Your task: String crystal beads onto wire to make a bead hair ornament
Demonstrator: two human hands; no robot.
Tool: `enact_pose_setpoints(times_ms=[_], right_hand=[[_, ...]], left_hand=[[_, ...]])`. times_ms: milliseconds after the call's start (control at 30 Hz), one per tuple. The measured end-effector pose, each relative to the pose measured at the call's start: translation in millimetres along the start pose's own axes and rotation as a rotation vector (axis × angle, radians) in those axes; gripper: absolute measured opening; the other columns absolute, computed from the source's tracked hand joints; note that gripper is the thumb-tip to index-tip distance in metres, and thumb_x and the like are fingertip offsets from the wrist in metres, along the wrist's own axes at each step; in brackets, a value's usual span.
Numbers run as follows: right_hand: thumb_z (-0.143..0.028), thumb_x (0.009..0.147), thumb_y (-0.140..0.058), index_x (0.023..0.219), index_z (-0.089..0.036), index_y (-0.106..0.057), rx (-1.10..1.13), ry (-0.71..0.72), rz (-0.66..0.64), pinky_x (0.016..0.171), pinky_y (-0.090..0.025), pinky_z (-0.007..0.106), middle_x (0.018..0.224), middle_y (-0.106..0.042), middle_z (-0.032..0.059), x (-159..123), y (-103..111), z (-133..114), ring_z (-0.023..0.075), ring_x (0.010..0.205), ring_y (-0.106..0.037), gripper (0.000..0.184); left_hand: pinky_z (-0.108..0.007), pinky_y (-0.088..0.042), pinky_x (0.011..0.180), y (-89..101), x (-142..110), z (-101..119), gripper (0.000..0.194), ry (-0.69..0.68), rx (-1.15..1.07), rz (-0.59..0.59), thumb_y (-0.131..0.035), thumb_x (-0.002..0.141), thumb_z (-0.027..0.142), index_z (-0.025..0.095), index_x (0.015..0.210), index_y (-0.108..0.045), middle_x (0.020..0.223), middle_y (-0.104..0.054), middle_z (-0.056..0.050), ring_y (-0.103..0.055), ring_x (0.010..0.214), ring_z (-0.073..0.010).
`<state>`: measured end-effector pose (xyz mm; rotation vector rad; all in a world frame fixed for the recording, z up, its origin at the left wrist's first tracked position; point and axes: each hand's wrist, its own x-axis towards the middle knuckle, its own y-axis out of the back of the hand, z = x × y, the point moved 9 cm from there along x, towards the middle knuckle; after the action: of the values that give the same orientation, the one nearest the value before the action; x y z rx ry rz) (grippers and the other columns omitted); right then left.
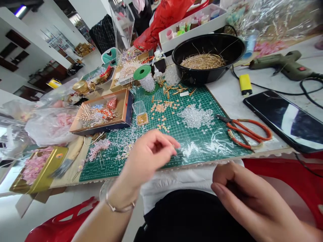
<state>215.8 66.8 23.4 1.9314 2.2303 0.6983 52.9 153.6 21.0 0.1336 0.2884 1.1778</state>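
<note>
My left hand point(148, 154), a bracelet point(119, 207) on its wrist, is over the front edge of the green cutting mat point(106, 171). Its thumb and index finger come together in a pinch; whatever is between them is too small to make out. Below and right of it, in front of the table edge, my right hand point(252, 198) is closed, thumb against the curled index finger. Anything inside it is hidden. Near the left fingertips lie clear plastic strands point(190, 149). Beyond are a pile of clear beads point(196, 116), small peach flower pieces point(160, 107) and a box of gold beads point(142, 119).
Red-handled pliers point(248, 131) and a dark tablet point(285, 117) lie at right, with a glue gun point(280, 65) behind. A black bowl point(202, 79) stands at the back. At left are a wooden tray point(101, 129), a gold tin point(51, 171) and a green spool point(142, 72).
</note>
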Motion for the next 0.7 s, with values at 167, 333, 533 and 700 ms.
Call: enact_pose_setpoints(times_ms=[167, 333, 533, 700], right_hand=[[-0.015, 0.089, -0.048, 0.072, -0.023, -0.048, -0.064, 0.091, 0.042, 0.041, -0.046, 0.017, 0.054, -0.051, -0.0048, -2.4, -2.0, -17.8, 0.0084, 0.043, -0.049, 0.018], [-0.014, 0.087, -0.049, 0.071, -0.023, -0.046, -0.079, 0.090, 0.056, 0.039, -0.044, 0.016, 0.054, -0.048, -0.0058, -8.0, -8.2, -17.4, 0.0076, 0.042, -0.046, 0.018], [-0.013, 0.085, -0.048, 0.069, -0.023, -0.045, -0.100, 0.079, 0.048, 0.038, -0.042, 0.015, 0.053, -0.048, -0.0058, -8.5, -6.9, -20.1, 0.0073, 0.041, -0.046, 0.019], [-0.014, 0.085, -0.049, 0.068, -0.023, -0.046, -0.102, 0.080, 0.052, 0.036, -0.041, 0.015, 0.051, -0.048, -0.0060, -10.9, -6.9, -21.6, 0.0072, 0.040, -0.045, 0.019]], left_hand=[[-0.018, -0.046, 0.056, -60.2, -42.3, -42.0, 0.024, 0.369, -0.707, -0.125, -0.085, 0.069, 0.017, 0.013, 0.072, -0.062, 0.081, -0.073, -0.003, -0.065, 0.064, -0.0085], [-0.019, -0.049, 0.059, -67.4, -50.0, -42.0, 0.027, 0.391, -0.849, -0.118, -0.089, 0.064, 0.016, 0.012, 0.070, -0.063, 0.078, -0.074, -0.005, -0.067, 0.063, -0.0105], [-0.019, -0.050, 0.059, -70.4, -52.9, -35.2, 0.025, 0.355, -0.859, -0.144, -0.088, 0.066, 0.014, 0.011, 0.072, -0.064, 0.078, -0.075, -0.005, -0.068, 0.063, -0.0107], [-0.019, -0.050, 0.060, -71.6, -55.9, -33.1, 0.025, 0.338, -0.829, -0.151, -0.088, 0.067, 0.016, 0.012, 0.073, -0.064, 0.078, -0.075, -0.004, -0.067, 0.062, -0.0098]])
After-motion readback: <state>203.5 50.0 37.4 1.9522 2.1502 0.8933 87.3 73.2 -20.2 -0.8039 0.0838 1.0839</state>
